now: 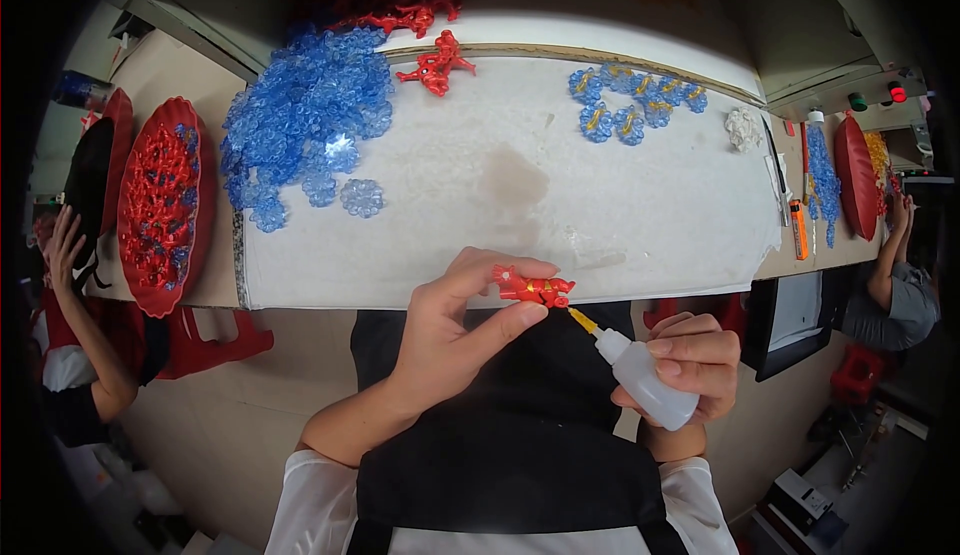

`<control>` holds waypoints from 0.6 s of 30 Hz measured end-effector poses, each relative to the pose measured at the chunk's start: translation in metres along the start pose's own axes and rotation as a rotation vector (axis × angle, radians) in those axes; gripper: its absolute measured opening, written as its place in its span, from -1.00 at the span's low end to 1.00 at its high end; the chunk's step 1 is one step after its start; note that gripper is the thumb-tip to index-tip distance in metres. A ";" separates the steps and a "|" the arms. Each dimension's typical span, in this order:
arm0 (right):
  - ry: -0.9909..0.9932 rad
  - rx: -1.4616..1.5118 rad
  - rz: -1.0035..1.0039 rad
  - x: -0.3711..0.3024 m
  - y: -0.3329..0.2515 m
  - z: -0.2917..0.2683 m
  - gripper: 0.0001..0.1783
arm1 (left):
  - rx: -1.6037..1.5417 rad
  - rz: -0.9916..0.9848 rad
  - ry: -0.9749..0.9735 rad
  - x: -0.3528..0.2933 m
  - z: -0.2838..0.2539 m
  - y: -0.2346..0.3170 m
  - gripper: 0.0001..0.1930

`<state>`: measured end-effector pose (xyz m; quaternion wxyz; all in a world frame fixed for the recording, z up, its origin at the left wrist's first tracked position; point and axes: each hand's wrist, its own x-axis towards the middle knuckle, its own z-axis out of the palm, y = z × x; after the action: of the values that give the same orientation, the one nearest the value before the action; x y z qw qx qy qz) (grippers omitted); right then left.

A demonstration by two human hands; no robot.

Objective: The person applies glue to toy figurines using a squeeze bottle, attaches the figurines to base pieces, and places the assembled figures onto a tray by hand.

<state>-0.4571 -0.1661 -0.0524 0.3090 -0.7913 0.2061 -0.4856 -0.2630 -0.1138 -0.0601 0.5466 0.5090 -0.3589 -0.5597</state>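
Observation:
My left hand point(445, 320) pinches a small red animal figurine point(535, 286) with gold markings between thumb and fingers, just off the table's near edge. In my right hand point(700, 360) is a white squeeze bottle point(650, 385), its fingers wrapped round the body. The bottle is tilted, and its thin yellowish nozzle point(582, 321) points up and left at the figurine's underside. The tip is at or very close to the figurine; contact cannot be made out.
A heap of blue translucent flower-shaped pieces point(310, 115) covers the table's far left, beside more red figurines point(437, 63). Several blue pieces with gold marks point(640, 95) lie far right, near a white crumpled lump point(743, 129) and an orange lighter point(798, 230). A red tray point(128, 205) holds red figurines. People sit at both sides.

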 end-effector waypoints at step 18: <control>-0.010 -0.116 -0.043 0.003 0.003 -0.005 -0.53 | -0.379 -0.259 -0.110 0.006 0.001 0.001 -0.73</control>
<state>-0.4599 -0.1715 -0.0511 0.2533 -0.8145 0.2152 -0.4755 -0.2634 -0.1199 -0.0598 0.5355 0.4079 -0.2083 -0.7095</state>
